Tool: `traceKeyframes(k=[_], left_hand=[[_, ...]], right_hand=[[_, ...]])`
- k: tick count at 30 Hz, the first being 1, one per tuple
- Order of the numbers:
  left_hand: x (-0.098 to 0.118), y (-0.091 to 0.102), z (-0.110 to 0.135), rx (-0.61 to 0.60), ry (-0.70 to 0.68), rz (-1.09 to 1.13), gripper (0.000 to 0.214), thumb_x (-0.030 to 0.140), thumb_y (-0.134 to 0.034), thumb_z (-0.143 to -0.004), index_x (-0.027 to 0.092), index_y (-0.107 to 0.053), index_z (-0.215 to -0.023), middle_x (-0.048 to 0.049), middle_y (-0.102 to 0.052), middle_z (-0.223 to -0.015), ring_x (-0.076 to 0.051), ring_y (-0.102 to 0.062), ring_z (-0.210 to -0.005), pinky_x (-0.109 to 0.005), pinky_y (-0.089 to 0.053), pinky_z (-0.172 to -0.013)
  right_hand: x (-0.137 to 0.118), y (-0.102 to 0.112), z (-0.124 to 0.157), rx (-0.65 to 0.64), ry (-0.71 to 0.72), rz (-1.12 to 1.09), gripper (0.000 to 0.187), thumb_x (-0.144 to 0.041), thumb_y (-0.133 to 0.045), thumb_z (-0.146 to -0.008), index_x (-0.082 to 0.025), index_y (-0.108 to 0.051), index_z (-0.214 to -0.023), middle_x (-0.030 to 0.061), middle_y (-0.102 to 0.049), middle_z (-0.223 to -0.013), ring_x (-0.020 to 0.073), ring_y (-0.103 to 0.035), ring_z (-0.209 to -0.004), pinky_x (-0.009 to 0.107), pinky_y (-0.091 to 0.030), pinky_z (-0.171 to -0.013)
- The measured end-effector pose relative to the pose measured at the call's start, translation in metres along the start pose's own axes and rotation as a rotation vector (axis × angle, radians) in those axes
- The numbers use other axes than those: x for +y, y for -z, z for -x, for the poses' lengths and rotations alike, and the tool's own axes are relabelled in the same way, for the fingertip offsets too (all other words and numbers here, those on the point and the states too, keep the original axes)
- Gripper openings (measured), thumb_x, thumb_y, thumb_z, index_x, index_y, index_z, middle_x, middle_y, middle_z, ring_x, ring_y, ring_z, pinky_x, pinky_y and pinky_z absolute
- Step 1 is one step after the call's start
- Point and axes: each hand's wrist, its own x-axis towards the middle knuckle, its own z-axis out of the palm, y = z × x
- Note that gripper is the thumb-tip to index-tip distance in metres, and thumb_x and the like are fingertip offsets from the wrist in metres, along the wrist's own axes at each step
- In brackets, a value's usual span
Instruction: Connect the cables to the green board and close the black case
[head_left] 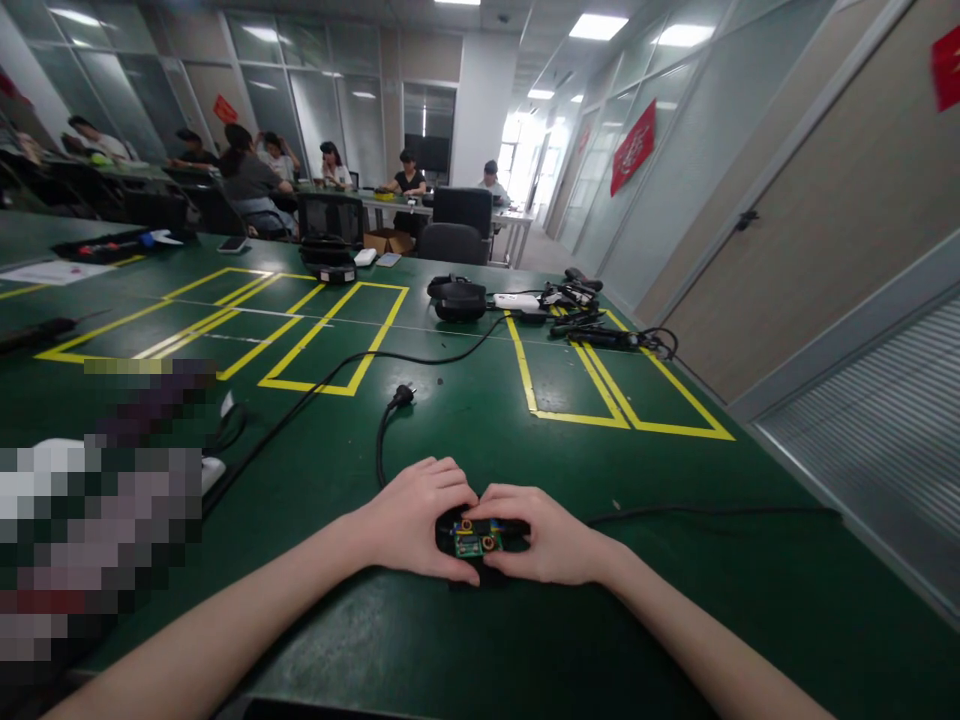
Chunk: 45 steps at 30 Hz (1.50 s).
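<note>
At the near middle of the green table, a small green circuit board [470, 543] with copper-coloured coils sits in an open black housing. My left hand [420, 515] curls round the left side of the housing, thumb at the near edge. From the other side my right hand [551, 535] grips its right end, with thumb and fingers close to the board. A black power cord with a plug [403, 395] lies just beyond my left hand. Another black cable [712, 511] runs off to the right from behind my right wrist. The underside of the housing is hidden.
Yellow tape rectangles mark the green table [465, 430]. Farther back lie a black headset-like device [457, 298], a white box [517, 301] and a heap of black cables [585, 310]. A blurred-out person is at the left; several people sit at tables behind.
</note>
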Motion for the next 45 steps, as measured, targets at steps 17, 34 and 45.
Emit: traceKeyframes(k=[17, 34, 45], left_hand=[[-0.005, -0.002, 0.001, 0.029, 0.142, -0.067, 0.07, 0.063, -0.09, -0.066, 0.022, -0.071, -0.12, -0.0121, -0.066, -0.13, -0.035, -0.054, -0.129, -0.047, -0.046, -0.105], [-0.007, 0.008, -0.001, 0.134, 0.127, 0.072, 0.02, 0.022, -0.064, -0.088, 0.021, -0.071, -0.106, -0.0061, -0.075, -0.107, -0.025, -0.061, -0.108, -0.039, -0.053, -0.097], [-0.013, 0.004, 0.002, 0.068, 0.236, 0.121, 0.023, 0.02, -0.058, -0.094, 0.019, -0.072, -0.112, -0.0056, -0.069, -0.111, -0.014, -0.067, -0.08, -0.025, -0.054, -0.071]], right_hand=[[0.015, -0.012, -0.003, 0.247, -0.034, 0.096, 0.026, -0.021, -0.073, -0.086, -0.022, -0.073, -0.112, 0.0086, -0.074, -0.116, 0.0237, -0.072, -0.104, 0.038, -0.058, -0.093], [0.016, -0.012, -0.004, 0.258, -0.025, 0.24, 0.037, -0.016, -0.067, -0.082, -0.023, -0.07, -0.118, 0.007, -0.075, -0.115, 0.0227, -0.074, -0.101, 0.035, -0.06, -0.088], [0.02, -0.01, -0.007, 0.306, -0.067, 0.232, 0.035, -0.016, -0.069, -0.081, -0.024, -0.069, -0.115, 0.0058, -0.076, -0.112, 0.0223, -0.075, -0.097, 0.034, -0.06, -0.085]])
